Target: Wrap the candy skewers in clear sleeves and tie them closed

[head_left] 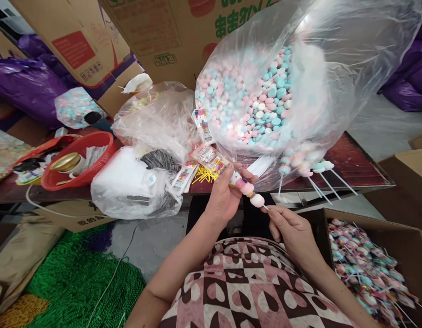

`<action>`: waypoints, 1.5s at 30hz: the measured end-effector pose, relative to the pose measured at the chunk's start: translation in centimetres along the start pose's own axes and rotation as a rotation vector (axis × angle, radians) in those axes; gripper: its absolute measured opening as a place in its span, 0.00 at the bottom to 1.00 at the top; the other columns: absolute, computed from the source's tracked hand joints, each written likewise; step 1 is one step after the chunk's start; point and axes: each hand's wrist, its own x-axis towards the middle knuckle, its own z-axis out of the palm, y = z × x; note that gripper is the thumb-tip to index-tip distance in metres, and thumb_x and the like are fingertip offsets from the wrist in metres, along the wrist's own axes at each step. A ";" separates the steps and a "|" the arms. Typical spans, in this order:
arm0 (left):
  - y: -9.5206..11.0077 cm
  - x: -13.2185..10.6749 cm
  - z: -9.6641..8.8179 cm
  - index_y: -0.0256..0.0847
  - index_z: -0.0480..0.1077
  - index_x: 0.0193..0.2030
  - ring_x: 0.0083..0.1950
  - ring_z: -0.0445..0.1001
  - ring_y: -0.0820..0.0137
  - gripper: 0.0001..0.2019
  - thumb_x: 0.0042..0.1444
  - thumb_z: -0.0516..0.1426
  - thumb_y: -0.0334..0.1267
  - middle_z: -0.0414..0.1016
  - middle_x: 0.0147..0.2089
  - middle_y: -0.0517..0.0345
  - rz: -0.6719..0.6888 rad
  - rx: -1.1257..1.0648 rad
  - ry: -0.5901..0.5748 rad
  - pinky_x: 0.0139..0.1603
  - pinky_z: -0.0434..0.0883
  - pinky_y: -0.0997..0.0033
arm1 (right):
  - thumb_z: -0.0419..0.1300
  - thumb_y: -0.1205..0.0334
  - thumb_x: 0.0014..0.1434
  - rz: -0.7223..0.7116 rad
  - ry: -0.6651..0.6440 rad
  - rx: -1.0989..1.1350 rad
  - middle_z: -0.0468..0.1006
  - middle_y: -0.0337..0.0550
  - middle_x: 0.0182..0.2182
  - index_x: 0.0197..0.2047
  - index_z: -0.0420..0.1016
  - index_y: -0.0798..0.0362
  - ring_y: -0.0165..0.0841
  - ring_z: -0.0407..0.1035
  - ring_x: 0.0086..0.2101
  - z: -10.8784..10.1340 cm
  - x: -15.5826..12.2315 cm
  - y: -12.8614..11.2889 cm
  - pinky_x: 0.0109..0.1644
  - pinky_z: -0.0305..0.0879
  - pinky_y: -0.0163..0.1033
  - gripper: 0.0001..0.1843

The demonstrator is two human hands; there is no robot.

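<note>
My left hand (226, 193) is closed around a small clear printed wrapper (211, 159) at the upper end of a marshmallow skewer (250, 191), whose pink and white pieces stick out past its fingers. My right hand (289, 230) pinches the thin white stick at the skewer's lower end. Both hands hover over my lap, just in front of the dark table edge. Behind them a big clear bag (265, 91) bulges with pink, blue and white marshmallows.
Finished skewers (313, 168) lie on the table by the big bag. A cardboard box (368, 269) at right holds several wrapped skewers. A red basket (77, 159), white plastic bags (129, 187), yellow twist ties (205, 173) and cardboard boxes crowd the table; green netting (77, 278) lies below.
</note>
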 end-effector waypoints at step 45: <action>-1.7 -1.3 -0.6 0.39 0.72 0.35 0.36 0.75 0.69 0.15 0.51 0.64 0.49 0.77 0.28 0.58 0.055 0.249 -0.080 0.45 0.67 0.68 | 0.64 0.51 0.55 -0.014 -0.002 0.078 0.66 0.31 0.16 0.39 0.76 0.52 0.24 0.56 0.18 1.5 1.3 0.2 0.22 0.50 0.31 0.14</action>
